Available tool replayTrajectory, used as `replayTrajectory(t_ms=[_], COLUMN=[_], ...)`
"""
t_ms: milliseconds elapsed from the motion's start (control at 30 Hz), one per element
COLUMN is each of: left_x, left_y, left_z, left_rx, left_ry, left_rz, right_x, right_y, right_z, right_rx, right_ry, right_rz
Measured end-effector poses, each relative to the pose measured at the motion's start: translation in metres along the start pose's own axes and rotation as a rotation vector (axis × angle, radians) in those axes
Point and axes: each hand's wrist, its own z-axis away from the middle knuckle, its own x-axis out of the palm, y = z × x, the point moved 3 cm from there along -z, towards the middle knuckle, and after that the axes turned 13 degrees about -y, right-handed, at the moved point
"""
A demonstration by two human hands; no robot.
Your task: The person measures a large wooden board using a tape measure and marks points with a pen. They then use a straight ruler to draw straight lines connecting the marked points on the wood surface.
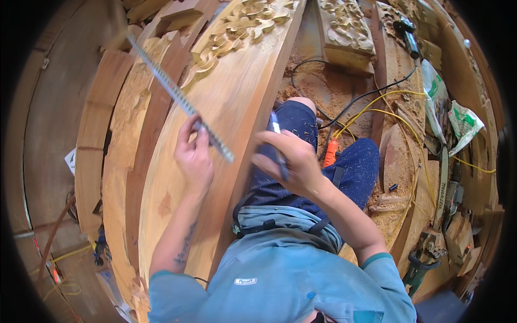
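A long curved wooden beam (226,97) runs from the lower left to the top centre, with leaf carving at its far end. My left hand (194,156) holds a long metal ruler (172,89) that lies slanted across the beam's smooth face. My right hand (288,161) grips a dark pen (278,145) just right of the ruler's near end, over the beam's edge.
More curved wooden pieces (107,140) lie stacked at the left. A carved block (344,27) stands at the top. Sawdust, black and yellow cables (377,102), an orange-handled tool (330,153), power tools (441,188) and plastic bags (463,124) crowd the right side.
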Motion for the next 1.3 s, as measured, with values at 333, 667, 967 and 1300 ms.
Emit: replayTrajectory(t_ms=[333,667,967,1300], left_x=[0.062,0.073,0.076,0.094], left_y=[-0.07,-0.112,-0.095,-0.075], left_z=[-0.149,-0.306,-0.315,-0.309], left_rx=[0.163,-0.209,0.045,0.544], left_ry=[-0.101,-0.452,-0.343,-0.263], left_rz=[0.358,0.184,-0.94,-0.972], right_x=[0.021,-0.035,-0.026,-0.022], right_y=[0.11,0.242,0.275,0.276], right_z=[-0.106,-0.194,-0.207,-0.215], right_rx=[0.285,0.384,0.416,0.511], right_ry=[0.182,0.22,0.242,0.172], right_rz=[-0.115,0.304,0.404,0.446])
